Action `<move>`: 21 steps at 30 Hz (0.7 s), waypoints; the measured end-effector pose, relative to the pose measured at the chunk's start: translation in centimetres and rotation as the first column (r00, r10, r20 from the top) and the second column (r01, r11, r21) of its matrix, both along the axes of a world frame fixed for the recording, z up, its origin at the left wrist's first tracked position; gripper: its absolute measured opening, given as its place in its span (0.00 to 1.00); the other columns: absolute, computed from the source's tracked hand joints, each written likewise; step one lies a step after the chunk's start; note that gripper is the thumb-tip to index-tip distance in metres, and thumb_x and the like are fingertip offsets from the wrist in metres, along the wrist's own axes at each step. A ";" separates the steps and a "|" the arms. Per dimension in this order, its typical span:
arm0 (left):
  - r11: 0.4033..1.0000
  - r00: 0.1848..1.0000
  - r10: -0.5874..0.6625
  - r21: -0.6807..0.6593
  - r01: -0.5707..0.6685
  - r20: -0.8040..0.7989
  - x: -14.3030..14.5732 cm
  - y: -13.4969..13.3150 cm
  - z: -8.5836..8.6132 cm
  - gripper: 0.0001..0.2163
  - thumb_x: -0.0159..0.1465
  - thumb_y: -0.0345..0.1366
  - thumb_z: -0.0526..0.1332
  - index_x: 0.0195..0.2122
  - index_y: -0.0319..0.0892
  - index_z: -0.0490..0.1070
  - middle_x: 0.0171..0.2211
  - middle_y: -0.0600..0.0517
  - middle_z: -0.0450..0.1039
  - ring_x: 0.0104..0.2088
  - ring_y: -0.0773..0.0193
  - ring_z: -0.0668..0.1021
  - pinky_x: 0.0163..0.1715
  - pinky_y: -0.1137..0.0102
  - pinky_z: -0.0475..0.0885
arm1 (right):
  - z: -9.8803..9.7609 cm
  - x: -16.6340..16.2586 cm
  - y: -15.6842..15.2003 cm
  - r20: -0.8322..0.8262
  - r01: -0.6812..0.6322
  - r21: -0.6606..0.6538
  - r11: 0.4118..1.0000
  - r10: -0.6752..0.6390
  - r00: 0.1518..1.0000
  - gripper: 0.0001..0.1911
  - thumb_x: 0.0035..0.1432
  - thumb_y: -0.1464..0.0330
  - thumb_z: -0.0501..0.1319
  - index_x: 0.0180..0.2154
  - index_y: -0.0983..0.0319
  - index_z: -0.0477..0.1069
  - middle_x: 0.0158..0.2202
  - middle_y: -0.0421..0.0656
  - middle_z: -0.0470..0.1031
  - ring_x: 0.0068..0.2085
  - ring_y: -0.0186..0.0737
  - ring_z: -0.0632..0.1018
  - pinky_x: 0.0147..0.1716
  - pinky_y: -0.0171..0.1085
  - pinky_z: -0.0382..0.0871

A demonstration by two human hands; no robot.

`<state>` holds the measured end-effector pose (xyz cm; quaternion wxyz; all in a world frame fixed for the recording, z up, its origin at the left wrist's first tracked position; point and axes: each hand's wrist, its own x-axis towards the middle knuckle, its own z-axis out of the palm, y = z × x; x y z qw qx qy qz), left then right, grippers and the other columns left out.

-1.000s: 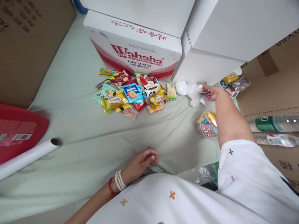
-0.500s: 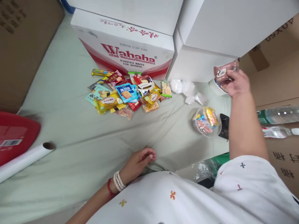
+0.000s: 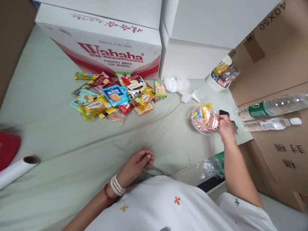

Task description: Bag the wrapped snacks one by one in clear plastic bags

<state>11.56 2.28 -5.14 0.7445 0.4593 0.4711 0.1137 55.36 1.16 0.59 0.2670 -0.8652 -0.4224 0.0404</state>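
My right hand point(image 3: 226, 128) is closed on a pink snack packet point(image 3: 213, 123) at the right side of a clear round tub point(image 3: 201, 131). Inside that tub lie a yellow packet point(image 3: 206, 113), another pink packet point(image 3: 199, 124) and small blue and yellow wrappers. My left hand point(image 3: 140, 161) rests near my lap with its fingers curled; nothing shows in them. Beyond the tub, a white container point(image 3: 214, 84) holds several wrapped snacks, with a dark purplish packet point(image 3: 230, 73) on top. A pile of mixed snack packets point(image 3: 115, 96) spreads across the sheet at the left.
A Wahaha carton point(image 3: 113, 51) and white boxes point(image 3: 187, 59) stand along the back. Crumpled clear plastic point(image 3: 176, 86) lies before them. Two bottles point(image 3: 276, 107) lie by brown cardboard point(image 3: 271, 73) at the right. A white tube point(image 3: 21, 168) and a red object point(image 3: 8, 149) are at the left.
My right hand has come from above the white container to the clear tub with the pink packet. My left hand has hardly moved. The view has shifted to the right.
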 end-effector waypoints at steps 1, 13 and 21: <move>1.000 1.000 -0.014 0.012 0.014 -0.017 0.2 0.0 0.0 0.19 0.62 0.55 0.61 0.38 0.42 0.73 0.36 0.48 0.77 0.34 0.59 0.80 0.36 0.64 0.75 | -1.0 -0.5 -0.2 0.092 0.021 -0.005 1.000 -0.021 0.996 0.13 0.56 0.69 0.53 0.35 0.62 0.75 0.39 0.50 0.76 0.41 0.49 0.73 0.48 0.52 0.66; 0.271 0.958 0.000 0.922 0.275 -0.285 10.1 13.1 7.4 0.14 0.72 0.38 0.51 0.37 0.40 0.74 0.34 0.46 0.75 0.36 0.58 0.77 0.39 0.64 0.71 | -0.4 -3.4 -3.7 0.321 -0.146 0.350 0.925 0.028 0.947 0.22 0.66 0.64 0.58 0.60 0.61 0.66 0.60 0.56 0.66 0.61 0.55 0.69 0.56 0.56 0.68; -0.234 0.791 -0.245 0.826 0.512 -0.560 30.4 24.4 2.8 0.26 0.67 0.33 0.59 0.67 0.54 0.65 0.73 0.49 0.56 0.73 0.43 0.52 0.68 0.36 0.37 | -3.6 -8.3 -5.7 0.515 -0.401 0.112 0.909 0.292 0.806 0.22 0.62 0.65 0.67 0.58 0.55 0.71 0.63 0.53 0.63 0.67 0.63 0.63 0.61 0.60 0.65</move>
